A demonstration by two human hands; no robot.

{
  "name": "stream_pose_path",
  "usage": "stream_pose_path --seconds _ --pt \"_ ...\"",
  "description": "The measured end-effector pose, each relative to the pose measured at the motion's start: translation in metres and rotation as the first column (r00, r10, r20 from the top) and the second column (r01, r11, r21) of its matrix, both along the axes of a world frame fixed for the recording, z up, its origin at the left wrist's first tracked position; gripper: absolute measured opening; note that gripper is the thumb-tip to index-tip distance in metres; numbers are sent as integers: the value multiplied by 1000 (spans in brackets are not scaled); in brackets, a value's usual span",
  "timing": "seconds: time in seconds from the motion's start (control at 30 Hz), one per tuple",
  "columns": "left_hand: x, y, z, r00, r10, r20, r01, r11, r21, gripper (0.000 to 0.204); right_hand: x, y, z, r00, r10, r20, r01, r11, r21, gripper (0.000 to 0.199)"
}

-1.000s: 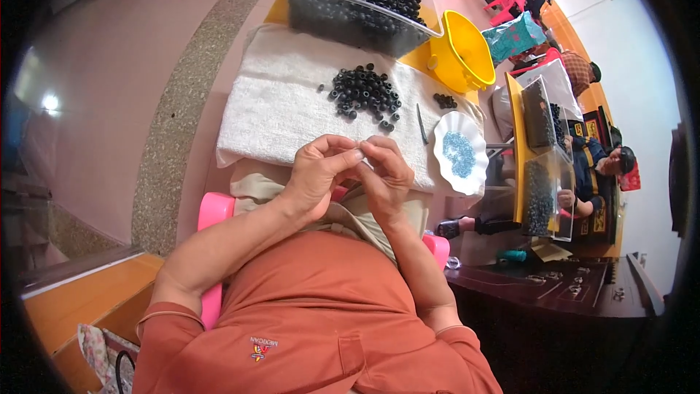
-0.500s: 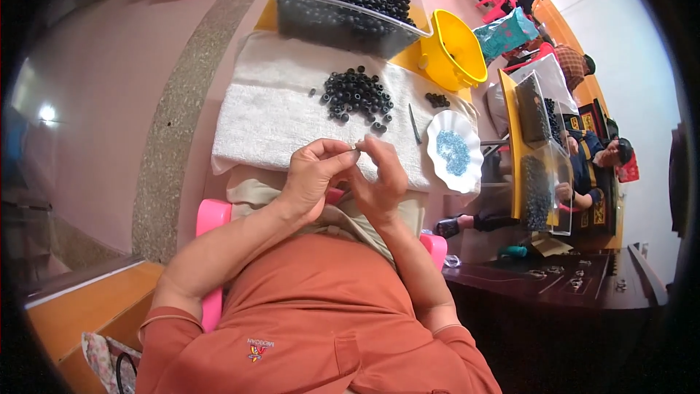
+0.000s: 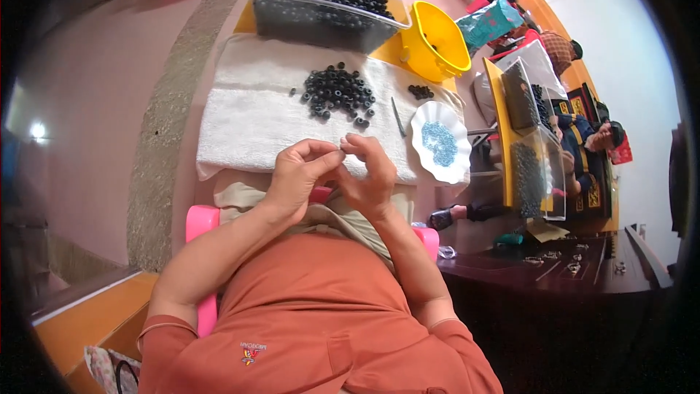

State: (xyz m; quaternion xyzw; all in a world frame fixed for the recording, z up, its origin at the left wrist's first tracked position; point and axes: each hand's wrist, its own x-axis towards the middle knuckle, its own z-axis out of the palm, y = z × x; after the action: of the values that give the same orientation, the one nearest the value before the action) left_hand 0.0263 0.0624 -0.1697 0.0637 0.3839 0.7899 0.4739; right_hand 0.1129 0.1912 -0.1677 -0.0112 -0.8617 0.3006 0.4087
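Observation:
At the near edge of a white towel (image 3: 248,95), my left hand (image 3: 294,179) and my right hand (image 3: 370,179) meet fingertip to fingertip. Thumb and index finger of the left are pinched together; the right's fingers curl in against them. Whatever lies between the tips is too small to name. Just beyond the hands is a loose pile of black round beads (image 3: 339,93), some showing holes. To the right lie a thin dark pointed tool (image 3: 398,115) and a small cluster of dark beads (image 3: 421,93). A white wavy-rimmed dish (image 3: 456,169) holds pale blue bits (image 3: 440,142).
Behind the towel stand a clear plastic bin (image 3: 321,28) full of black beads and a yellow tub (image 3: 436,44). On the right, clear boxes (image 3: 529,175) of dark beads rest on a yellow board, with a co-worker (image 3: 580,138) beside them. Pink chair arms (image 3: 203,222) flank me.
The whole scene has shifted slightly left in the picture as my head moved. My hands stay together near the towel's edge, with small finger movements.

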Motion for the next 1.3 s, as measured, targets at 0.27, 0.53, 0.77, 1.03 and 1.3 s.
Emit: stream_pose_path --seconds 0.27,0.53,0.77,1.03,1.3 --pt "3 -2 6 999 -23 -27 23 1000 16 9 7 1 5 998 11 64 -9 999 -34 47" --pt "5 0 2 995 -14 -96 12 1000 -22 11 36 38 31 995 -67 76 65 998 27 31" --pt "5 -1 -3 997 -41 -67 36 997 -66 9 56 100 52 959 -247 141 240 968 68 18" --pt "3 -3 -1 998 -34 -53 29 995 -94 8 36 139 68 917 -358 176 338 932 134 14" --pt "1 -5 -2 998 -15 -56 11 997 -75 9 -25 222 115 866 -487 -115 495 800 339 24"
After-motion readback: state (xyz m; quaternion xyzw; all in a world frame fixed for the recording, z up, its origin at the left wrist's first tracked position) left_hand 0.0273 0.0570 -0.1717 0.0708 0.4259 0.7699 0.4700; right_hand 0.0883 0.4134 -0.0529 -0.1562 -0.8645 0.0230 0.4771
